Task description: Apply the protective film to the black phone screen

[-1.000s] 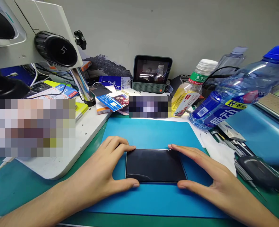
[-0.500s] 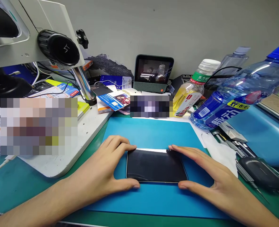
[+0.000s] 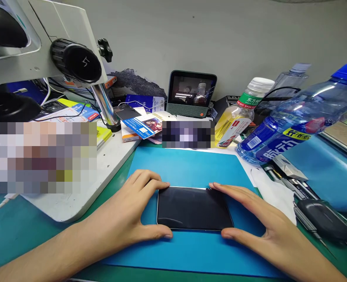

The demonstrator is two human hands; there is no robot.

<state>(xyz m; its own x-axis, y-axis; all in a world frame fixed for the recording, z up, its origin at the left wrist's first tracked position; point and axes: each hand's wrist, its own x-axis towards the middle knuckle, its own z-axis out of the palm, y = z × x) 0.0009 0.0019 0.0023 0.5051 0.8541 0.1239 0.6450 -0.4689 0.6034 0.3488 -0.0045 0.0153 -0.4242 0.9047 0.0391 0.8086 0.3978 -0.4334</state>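
Observation:
A black-screened smartphone (image 3: pixel 194 209) is face up and sideways over a blue mat (image 3: pixel 185 166). My left hand (image 3: pixel 138 207) grips its left end, with the index fingertip at the far edge and the thumb at the near edge. At the opposite end, my right hand (image 3: pixel 258 217) spans the phone the same way, fingers at the far right corner and thumb at the near right one. The screen is dark with faint reflections. Whether the phone rests flat on the mat or is slightly raised, I cannot tell.
On the left stands a microscope (image 3: pixel 76 60) on a white base (image 3: pixel 102 172). Behind the mat are cards (image 3: pixel 144 123) and a small display (image 3: pixel 192 92). A tea bottle (image 3: pixel 235 113), a large blue-capped bottle (image 3: pixel 293 117) and a screwdriver (image 3: pixel 311 225) occupy the right.
The view has tipped up slightly, so the scene sits a little lower. The bright reflection along the phone's far edge has shrunk. Both hands keep their grip.

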